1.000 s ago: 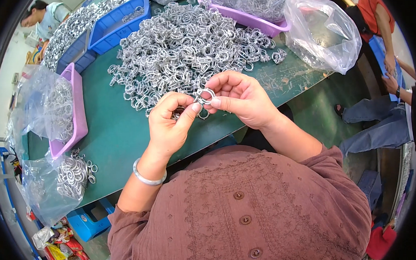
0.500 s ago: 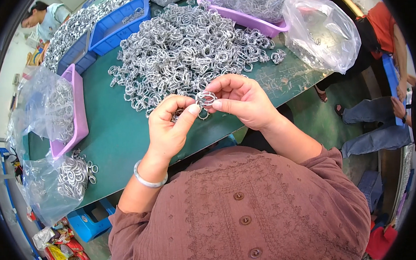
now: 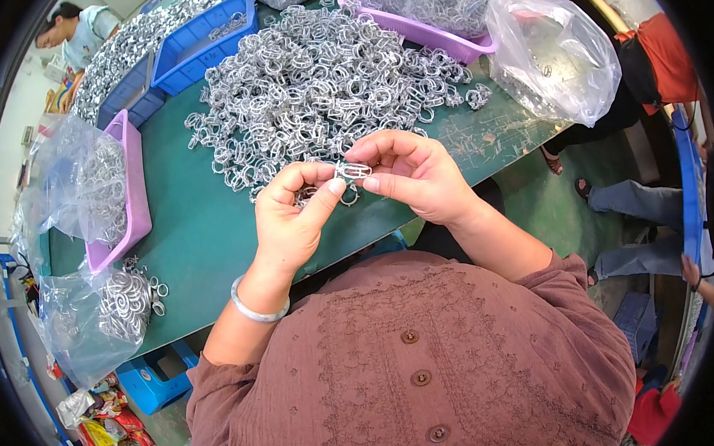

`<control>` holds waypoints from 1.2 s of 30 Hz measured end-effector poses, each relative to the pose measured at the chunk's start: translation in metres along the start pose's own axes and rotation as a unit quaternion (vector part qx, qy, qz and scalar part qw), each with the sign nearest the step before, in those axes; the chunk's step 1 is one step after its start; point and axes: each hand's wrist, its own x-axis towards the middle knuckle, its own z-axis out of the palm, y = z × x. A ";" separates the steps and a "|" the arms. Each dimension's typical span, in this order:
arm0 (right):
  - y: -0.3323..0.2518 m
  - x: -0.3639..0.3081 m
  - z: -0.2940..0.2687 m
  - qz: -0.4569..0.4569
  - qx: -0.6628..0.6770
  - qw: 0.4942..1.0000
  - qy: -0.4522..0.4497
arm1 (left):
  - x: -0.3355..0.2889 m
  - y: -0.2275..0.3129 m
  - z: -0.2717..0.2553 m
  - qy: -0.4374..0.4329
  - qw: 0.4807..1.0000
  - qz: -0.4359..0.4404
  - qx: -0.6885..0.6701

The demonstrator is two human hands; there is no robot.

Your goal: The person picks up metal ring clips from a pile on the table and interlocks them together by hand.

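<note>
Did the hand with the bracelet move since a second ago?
Barely. The left hand stays at the green table's near edge, just below the ring pile, pinching the same metal ring with the right hand.

Bare green table [image 3: 204, 231] lies open left of the hands, hemmed by the ring heap [image 3: 317, 80] ahead and purple tray [image 3: 136, 194] leftward.

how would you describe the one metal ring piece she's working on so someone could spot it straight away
Start at the green table with its big heap of silver metal rings. At the heap's near edge the left hand and right hand meet, fingertips pinching one small silver ring piece between them. Unlike the rest, it is lifted off the table and held.
</note>
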 end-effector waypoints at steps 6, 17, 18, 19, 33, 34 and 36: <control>0.002 0.000 -0.001 0.013 -0.007 1.000 0.006 | 0.000 0.000 -0.001 -0.013 0.999 -0.021 -0.020; 0.000 -0.001 0.001 -0.001 -0.013 1.000 0.002 | 0.001 -0.004 -0.004 -0.044 0.996 0.066 0.045; 0.000 -0.001 0.001 -0.001 -0.017 1.000 0.002 | 0.001 -0.004 -0.004 -0.044 0.996 0.066 0.045; 0.000 -0.001 0.001 -0.001 -0.020 1.000 0.003 | 0.001 -0.003 -0.004 -0.046 0.995 0.071 0.045; -0.003 -0.001 0.003 -0.005 -0.047 0.999 -0.007 | 0.001 -0.009 -0.003 -0.038 0.997 0.071 0.020; -0.003 -0.001 0.003 -0.007 -0.049 0.999 -0.009 | 0.001 -0.010 -0.003 -0.040 0.997 0.069 0.010; -0.001 -0.002 0.005 -0.012 -0.052 0.999 0.000 | 0.001 -0.011 -0.003 -0.042 0.997 0.066 0.000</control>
